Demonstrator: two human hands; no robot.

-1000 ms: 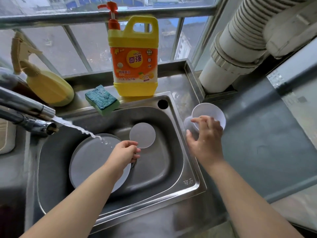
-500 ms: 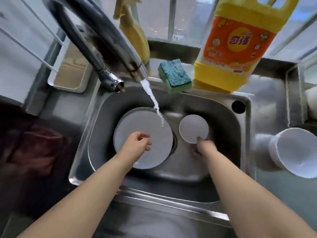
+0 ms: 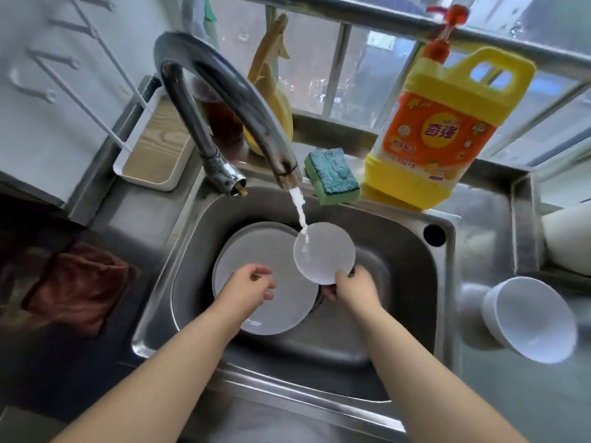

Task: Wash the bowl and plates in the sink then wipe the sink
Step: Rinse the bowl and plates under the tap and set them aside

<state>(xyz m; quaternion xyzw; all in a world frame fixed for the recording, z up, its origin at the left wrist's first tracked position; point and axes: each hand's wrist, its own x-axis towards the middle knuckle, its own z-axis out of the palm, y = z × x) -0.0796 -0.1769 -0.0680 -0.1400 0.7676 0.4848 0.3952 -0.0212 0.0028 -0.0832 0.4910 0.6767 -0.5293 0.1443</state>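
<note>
stainless sink (image 3: 412,318), single basin: holds a large white plate (image 3: 256,247) lying flat on the basin floor, left of centre. small white plate (image 3: 324,252) is lifted and tilted above it, overlapping the large plate's right rim. water from the curved metal faucet (image 3: 230,87) lands on the small plate's upper left edge.

white bowl (image 3: 531,321): on its side on the steel tabletop (image 3: 499,394) to the right of the sink, well apart from the plates, mouth facing the camera, nothing inside.

white tray (image 3: 150,151): left of the faucet, by the wall, with a wood-grain base.

right hand (image 3: 351,287): reaches in from below, fingers and thumb clamped on the lower right rim of the small plate.

left hand (image 3: 248,287): hangs over the large plate, fingers loosely curled and apart, gripping nothing; whether it touches the plate cannot be told.

green and blue sponge (image 3: 332,175): on the back ledge of the sink, just beside the detergent.

yellow detergent jug (image 3: 444,129): red pump top, orange label with large chinese characters; small print not legible.

yellow spray bottle (image 3: 271,91): behind the faucet, partly hidden.

brown cloth (image 3: 76,286): on the dark surface left of the sink.
</note>
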